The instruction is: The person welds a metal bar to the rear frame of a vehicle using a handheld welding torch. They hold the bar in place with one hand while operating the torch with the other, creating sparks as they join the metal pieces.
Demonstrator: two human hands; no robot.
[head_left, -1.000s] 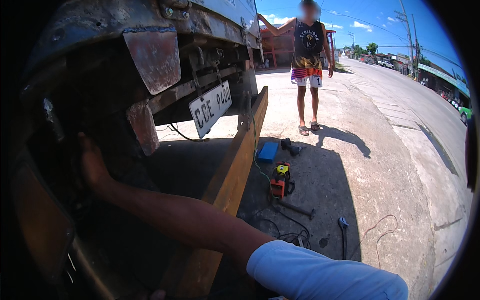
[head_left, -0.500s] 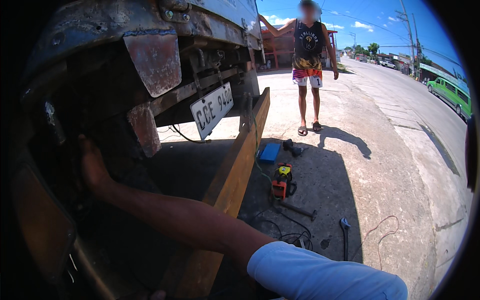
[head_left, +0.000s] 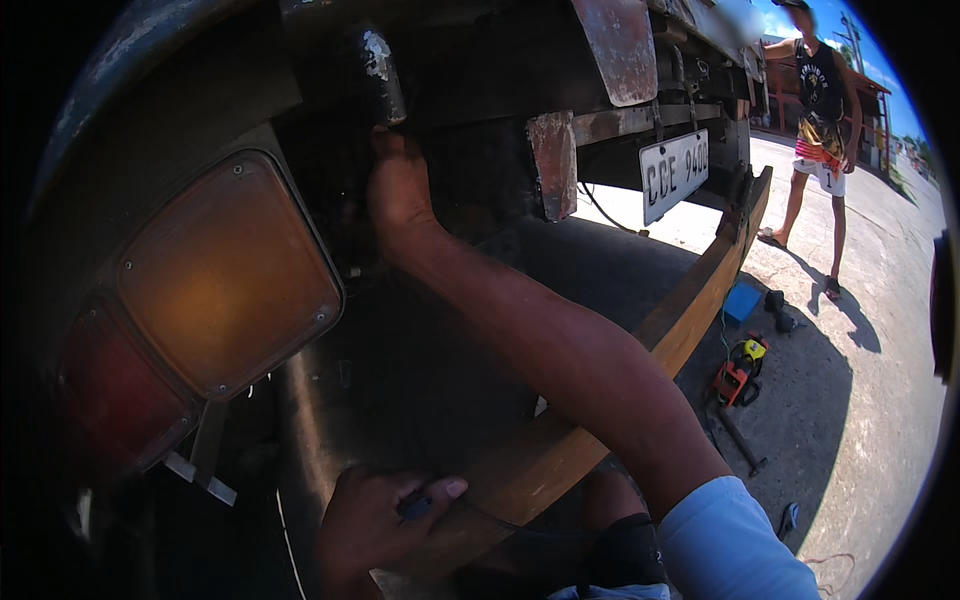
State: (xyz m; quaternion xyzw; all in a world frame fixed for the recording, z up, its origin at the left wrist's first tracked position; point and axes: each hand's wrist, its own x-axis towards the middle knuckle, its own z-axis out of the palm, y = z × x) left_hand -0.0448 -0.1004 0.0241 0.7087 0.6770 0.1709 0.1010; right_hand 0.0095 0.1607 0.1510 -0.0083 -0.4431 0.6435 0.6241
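Observation:
My right hand point(head_left: 402, 190) reaches up under the rear of a vehicle, beside the lower end of a metal pipe point(head_left: 381, 80) with flaking pale paint. Shadow and the hand's own back hide most of its fingers, so any grip there cannot be made out. My left hand point(head_left: 385, 520) is low down, next to the wooden beam point(head_left: 540, 465). Its fingers are closed on a small dark-blue handle-like piece point(head_left: 414, 506), and a thin black cable runs off to the right beside it. An amber and red tail light point(head_left: 230, 275) is at the left.
A licence plate point(head_left: 674, 175) and rusty metal flaps point(head_left: 616, 50) hang from the vehicle. On the ground lie an orange and yellow power tool point(head_left: 740, 372), a hammer point(head_left: 741, 440), a blue box point(head_left: 741, 303) and a wrench point(head_left: 788, 522). Another person point(head_left: 822, 110) stands at the far right.
The view has swung left and closer to the tail light, so the plate, tools and person sit farther right. My left hand has come into fuller view; my right hand stays by the pipe.

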